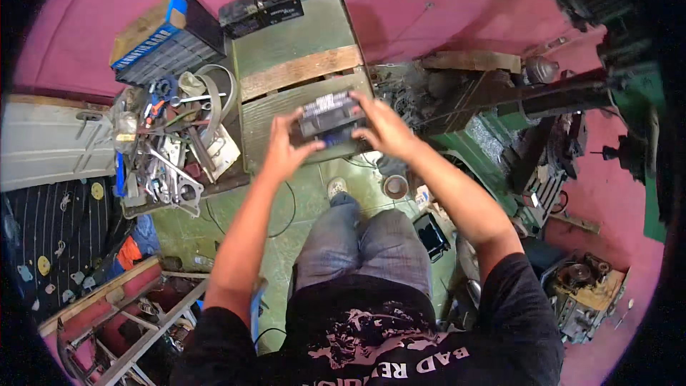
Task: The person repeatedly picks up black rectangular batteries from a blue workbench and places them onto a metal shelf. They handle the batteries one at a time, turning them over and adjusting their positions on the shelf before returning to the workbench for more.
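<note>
Between my two hands is a small dark box [330,120] with a pale printed label along its far edge and a blue patch near its front. I hold it level above the near part of the worktable [266,114]. My left hand [287,149] is closed on its left end, thumb along the front. On the right end, the fingers and thumb of my right hand [386,131] grip it in the same way. The underside of the box is hidden. At the table's back lies a black oblong case [261,10].
A wooden strip [300,71] crosses the worktable. Left of it sit a blue-edged carton [168,39] and a heap of tools [175,129]. A green machine [486,136] with metal shavings stands at the right. A ladder-like frame [136,322] is at lower left.
</note>
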Available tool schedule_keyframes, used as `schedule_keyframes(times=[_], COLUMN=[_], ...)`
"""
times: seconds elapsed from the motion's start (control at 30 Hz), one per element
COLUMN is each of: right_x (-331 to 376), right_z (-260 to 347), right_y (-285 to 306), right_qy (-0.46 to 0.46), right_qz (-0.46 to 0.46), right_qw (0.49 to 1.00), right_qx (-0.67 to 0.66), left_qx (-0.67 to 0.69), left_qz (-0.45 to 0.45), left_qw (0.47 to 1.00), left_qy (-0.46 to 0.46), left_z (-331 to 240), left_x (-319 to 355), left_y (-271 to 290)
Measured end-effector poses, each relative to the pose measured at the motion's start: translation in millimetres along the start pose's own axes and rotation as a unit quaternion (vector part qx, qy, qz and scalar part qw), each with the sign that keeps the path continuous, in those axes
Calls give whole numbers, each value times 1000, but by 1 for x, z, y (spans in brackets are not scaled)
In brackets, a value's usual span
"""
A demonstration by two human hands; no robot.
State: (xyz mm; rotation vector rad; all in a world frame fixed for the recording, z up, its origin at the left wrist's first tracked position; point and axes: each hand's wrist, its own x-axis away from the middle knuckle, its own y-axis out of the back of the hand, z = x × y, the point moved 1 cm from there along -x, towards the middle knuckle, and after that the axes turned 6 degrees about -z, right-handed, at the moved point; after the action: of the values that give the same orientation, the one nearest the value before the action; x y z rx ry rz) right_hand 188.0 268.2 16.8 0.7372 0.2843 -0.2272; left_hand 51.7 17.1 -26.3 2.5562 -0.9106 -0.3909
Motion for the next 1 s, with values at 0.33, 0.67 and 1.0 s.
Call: schedule_keyframes(times=[0.33,0.67,1.0], right_x=[-135,-132,-115], right_z=[-115,-154,-109], right_y=[13,-5,6], right_qy=[61,60,90], right_qz=[-79,-126,-211], right_qw=[994,988,921], right_qx=[55,61,315], left_qx=[-35,-146,-381], left_qz=[-89,-106,-246], left_qw=[991,960,831], left_qy=[-94,-213,-322], left_z=[41,42,-28], left_x=[-181,-203,-181], left_y=[-24,-27,-26])
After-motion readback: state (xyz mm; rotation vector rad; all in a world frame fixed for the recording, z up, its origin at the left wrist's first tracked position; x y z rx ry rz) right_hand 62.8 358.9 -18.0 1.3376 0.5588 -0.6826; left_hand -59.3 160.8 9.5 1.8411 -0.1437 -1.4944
